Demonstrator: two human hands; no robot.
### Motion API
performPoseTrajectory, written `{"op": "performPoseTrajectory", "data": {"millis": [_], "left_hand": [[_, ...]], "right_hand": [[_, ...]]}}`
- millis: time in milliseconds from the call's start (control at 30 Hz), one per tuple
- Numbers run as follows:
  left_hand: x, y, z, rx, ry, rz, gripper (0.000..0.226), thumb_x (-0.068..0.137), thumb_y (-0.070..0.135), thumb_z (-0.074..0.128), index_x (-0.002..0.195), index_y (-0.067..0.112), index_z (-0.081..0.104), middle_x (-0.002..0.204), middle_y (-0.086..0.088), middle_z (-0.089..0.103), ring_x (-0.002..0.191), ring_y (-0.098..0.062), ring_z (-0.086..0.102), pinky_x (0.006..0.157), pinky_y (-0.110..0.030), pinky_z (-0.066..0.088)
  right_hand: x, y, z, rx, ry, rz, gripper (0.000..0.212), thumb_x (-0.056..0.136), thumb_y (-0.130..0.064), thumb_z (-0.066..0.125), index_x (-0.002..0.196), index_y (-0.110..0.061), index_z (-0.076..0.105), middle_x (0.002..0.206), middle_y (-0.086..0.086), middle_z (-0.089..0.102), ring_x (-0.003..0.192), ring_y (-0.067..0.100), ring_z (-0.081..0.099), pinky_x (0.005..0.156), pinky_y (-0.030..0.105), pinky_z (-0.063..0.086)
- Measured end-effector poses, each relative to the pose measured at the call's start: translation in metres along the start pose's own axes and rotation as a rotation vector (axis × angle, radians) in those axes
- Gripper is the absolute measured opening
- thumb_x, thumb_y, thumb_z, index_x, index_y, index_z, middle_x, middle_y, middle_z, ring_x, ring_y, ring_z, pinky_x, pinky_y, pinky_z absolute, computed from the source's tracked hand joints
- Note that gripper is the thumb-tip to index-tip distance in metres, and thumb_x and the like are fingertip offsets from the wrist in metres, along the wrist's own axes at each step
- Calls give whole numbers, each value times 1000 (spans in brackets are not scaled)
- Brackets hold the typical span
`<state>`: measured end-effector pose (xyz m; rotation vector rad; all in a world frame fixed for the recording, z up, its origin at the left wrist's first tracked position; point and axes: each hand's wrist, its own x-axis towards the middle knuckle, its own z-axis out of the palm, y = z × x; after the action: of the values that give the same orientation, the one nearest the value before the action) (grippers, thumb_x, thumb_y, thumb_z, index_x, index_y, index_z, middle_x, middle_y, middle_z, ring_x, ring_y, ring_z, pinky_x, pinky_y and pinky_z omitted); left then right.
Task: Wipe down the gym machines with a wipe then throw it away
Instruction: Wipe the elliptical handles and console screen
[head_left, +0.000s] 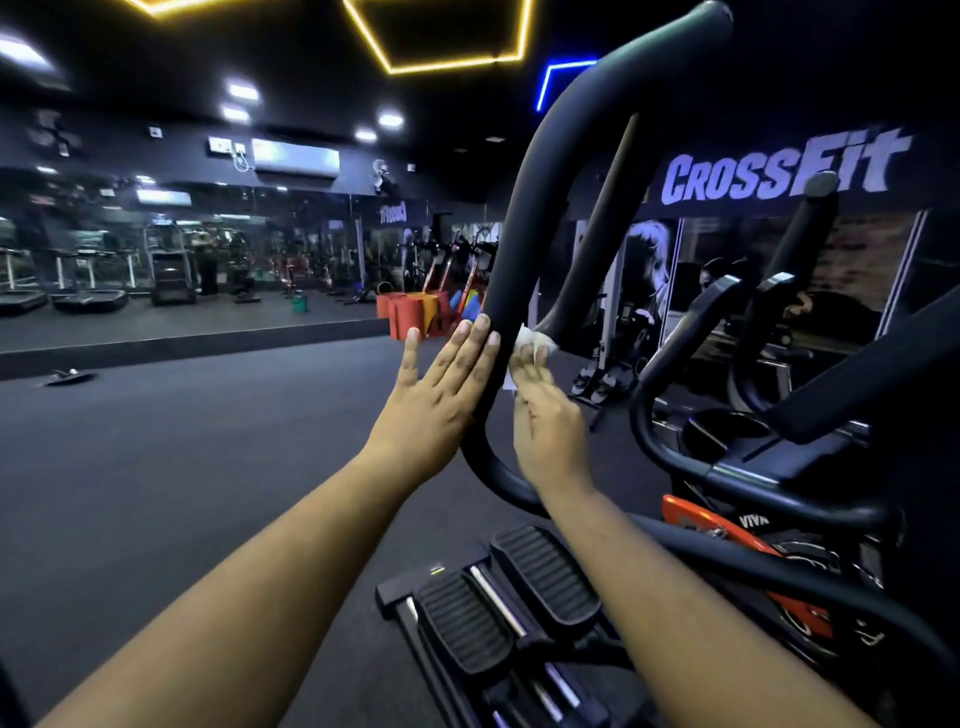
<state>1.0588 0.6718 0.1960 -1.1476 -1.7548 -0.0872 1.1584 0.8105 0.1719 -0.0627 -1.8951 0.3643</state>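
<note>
Dim gym floor (182, 467) stretches behind us, lit by neon ceiling strips, with a mirrored wall of treadmills far off beyond the elliptical handlebar (514, 249) we take as our landmark. From the head view, the handlebar rises in a black curve through the middle of the frame, and the ribbed pedals (519, 587) lie below it, near our forearms. Our left hand (441, 395) is released, fingers straight and together, its fingertips laid flat against the left side of the handlebar, seemingly steadying it. Our right hand (545, 415) sits just on the other side of the handlebar and is grasping the wipe (535, 343), a small white crumpled piece pressed between the fingers and the bar. The wipe shows above and slightly beyond the fingertips of that hand, touching the right face of the handlebar, with a strip of it also hanging down between palm and bar. We judge the wiping is under way on this stretch of the handlebar. What could go wrong: the wipe is held by only part of itself, so a quick stroke could drag it out of the fingers and drop it toward the pedals; and the moving handlebar may swing if the flat left hand slips off.
</note>
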Motion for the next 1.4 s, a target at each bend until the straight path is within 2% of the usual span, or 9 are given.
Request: {"op": "performPoseTrajectory", "data": {"millis": [133, 333, 500, 633, 800, 967, 1133, 1233, 1400], "left_hand": [[-6, -1, 4, -24, 46, 35, 110, 85, 10, 74, 162, 6, -5, 170, -11, -15, 158, -25, -8, 120, -69, 8], [-3, -7, 10, -52, 85, 79, 114, 79, 18, 82, 161, 2, 4, 170, -15, -4, 158, -28, 0, 118, -72, 16], [1, -10, 9, -73, 93, 85, 118, 76, 24, 85, 162, 4, 7, 171, -14, 2, 158, -27, 7, 118, -69, 13], [4, -13, 6, -48, 75, 86, 117, 79, 31, 83, 162, 5, 5, 171, -14, 2, 158, -26, 5, 119, -69, 14], [2, -12, 1, -33, 0, 53, 110, 82, 35, 80, 162, 6, 10, 171, -13, 4, 158, -26, 5, 119, -69, 19], [-21, -9, 6, -59, -126, 69, 104, 85, 50, 73, 159, 7, 14, 166, -14, 14, 155, -28, 14, 119, -69, 19], [-55, -10, 12, -227, -397, 41, 93, 98, 61, 44, 159, 21, -14, 166, -2, -15, 153, -18, -19, 121, -58, -16], [-77, -3, 16, -500, -478, -94, 85, 99, 62, 45, 163, 29, 0, 169, 7, -11, 153, -6, -17, 125, -52, -8], [-117, 13, 30, -1314, -412, -671, 68, 99, 49, 57, 158, 30, 30, 157, 11, 43, 142, 2, 38, 120, -29, 32]], "right_hand": [[-6, -22, -29, 99, 107, -151, 41, 98, 8, 48, 139, 5, 53, 150, 18, 46, 141, 32, 45, 119, 34, 34], [144, -46, -105, -136, 362, -394, 43, 101, 8, 41, 143, 6, 49, 153, 24, 42, 148, 41, 30, 122, 54, 26], [175, -37, -107, -307, 312, -430, 51, 99, 10, 43, 149, 0, 42, 157, 19, 38, 150, 36, 28, 119, 53, 32], [150, -32, -92, -449, 218, -629, 54, 95, 9, 45, 148, -2, 46, 157, 17, 38, 148, 37, 31, 113, 52, 41], [97, -7, -59, -498, -32, -786, 55, 92, 10, 49, 147, 0, 47, 156, 17, 41, 150, 35, 29, 123, 51, 25], [30, 9, -25, -346, -185, -595, 53, 106, -6, 15, 146, -2, 49, 156, 13, 42, 151, 30, 29, 121, 47, 30], [-23, 17, 11, -237, -292, -409, 51, 97, -2, 39, 147, -5, 49, 157, 10, 42, 150, 29, 30, 121, 40, 31], [-57, 10, 27, -121, -322, -256, 60, 88, 5, 50, 146, -7, 51, 154, 7, 45, 148, 24, 32, 120, 33, 31], [-106, -27, 54, 211, -183, 226, 48, 96, 5, 48, 140, -13, 59, 143, -10, 53, 134, 3, 49, 111, 13, 35]]}}
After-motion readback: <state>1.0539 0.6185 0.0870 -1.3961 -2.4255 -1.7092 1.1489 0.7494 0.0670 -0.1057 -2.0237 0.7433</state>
